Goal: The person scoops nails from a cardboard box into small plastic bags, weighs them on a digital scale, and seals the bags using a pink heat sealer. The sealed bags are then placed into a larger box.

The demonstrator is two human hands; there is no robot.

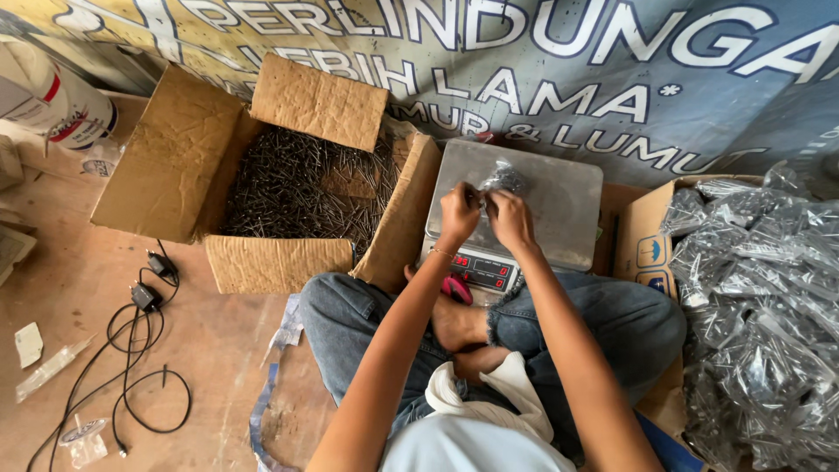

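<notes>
Crossed legs in blue jeans point(603, 323) fill the lower centre of the frame, and both bare forearms reach up from there. The left hand point(459, 212) and right hand point(511, 218) meet at centre, fingers pinched shut on a small clear plastic bag of nails point(502, 179) held just above the steel pan of a digital scale point(559, 210). At upper left, an open cardboard box of loose nails point(301, 188) touches the scale's left edge. At right, a carton of filled bags point(760, 306) lies close to the scale. Bare floor with black cables point(140, 350) lies at lower left.
</notes>
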